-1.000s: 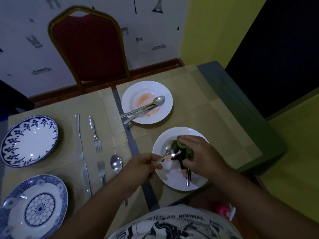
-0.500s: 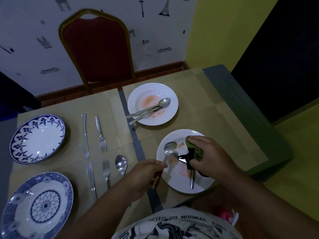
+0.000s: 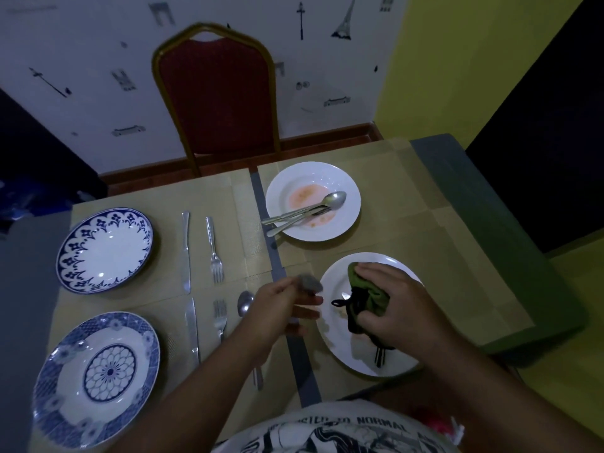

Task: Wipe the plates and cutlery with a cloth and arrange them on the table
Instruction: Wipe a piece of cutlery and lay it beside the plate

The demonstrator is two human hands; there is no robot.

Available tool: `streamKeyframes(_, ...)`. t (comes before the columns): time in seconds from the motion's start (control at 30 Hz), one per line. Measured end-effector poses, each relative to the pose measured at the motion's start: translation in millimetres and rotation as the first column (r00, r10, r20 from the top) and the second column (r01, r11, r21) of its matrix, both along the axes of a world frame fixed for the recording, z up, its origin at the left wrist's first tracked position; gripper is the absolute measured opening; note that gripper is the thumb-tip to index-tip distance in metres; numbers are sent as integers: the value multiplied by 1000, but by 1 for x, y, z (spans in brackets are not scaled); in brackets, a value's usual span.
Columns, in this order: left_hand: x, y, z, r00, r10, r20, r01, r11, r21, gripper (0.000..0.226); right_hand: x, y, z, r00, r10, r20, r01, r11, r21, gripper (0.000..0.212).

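The left hand's fingers (image 3: 307, 313) pinch the handle of a spoon (image 3: 309, 283). Motion blur hides exactly how they lie. The spoon's bowl is now just off the left rim of the near white plate (image 3: 328, 325). 1 second ago that bowl sat over the plate against the cloth, and half a second ago it had already parted from it. The left hand (image 3: 284, 308) is therefore carrying the spoon leftward, away from the wiping.

The right hand (image 3: 397, 305) has stayed put, its fingers (image 3: 369, 273) clenched round the bunched green cloth (image 3: 367, 294) and pressing it onto that plate at the table's (image 3: 457, 256) near right edge. Dark cutlery handles (image 3: 379, 354) poke out from under the cloth, so they are probably next.

I judge this spoon wiped and on its way to be laid. Toward the table's left side lie 2 blue-patterned plates (image 3: 104, 250) (image 3: 98, 377), 2 knives (image 3: 185, 253) (image 3: 192, 325) and 2 forks (image 3: 215, 256) (image 3: 219, 315), but only 1 laid spoon (image 3: 245, 302), in the nearer setting. The farther setting lacks one, which is likely where this spoon belongs.

The far white plate (image 3: 327, 173), near the far edge, carries orange smears and its own cutlery (image 3: 307, 212), so much wiping remains.
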State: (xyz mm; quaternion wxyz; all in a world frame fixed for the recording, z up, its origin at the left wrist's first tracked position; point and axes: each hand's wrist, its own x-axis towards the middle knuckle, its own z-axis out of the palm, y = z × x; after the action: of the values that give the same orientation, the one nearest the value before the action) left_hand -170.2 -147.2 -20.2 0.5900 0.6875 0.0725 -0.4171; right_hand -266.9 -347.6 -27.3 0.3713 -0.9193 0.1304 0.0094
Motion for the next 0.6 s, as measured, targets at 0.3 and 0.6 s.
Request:
streamKeyframes(0.3, 4, 37, -28, 972, 230, 50, -232, 972, 43, 27, 23, 45, -8, 980, 194, -46, -191, 980, 57, 74)
streamKeyframes(0.6, 65, 69, -43, 938, 339, 76, -342, 939, 37, 17, 90, 83, -10, 949, 316, 2, -316, 948, 46, 72)
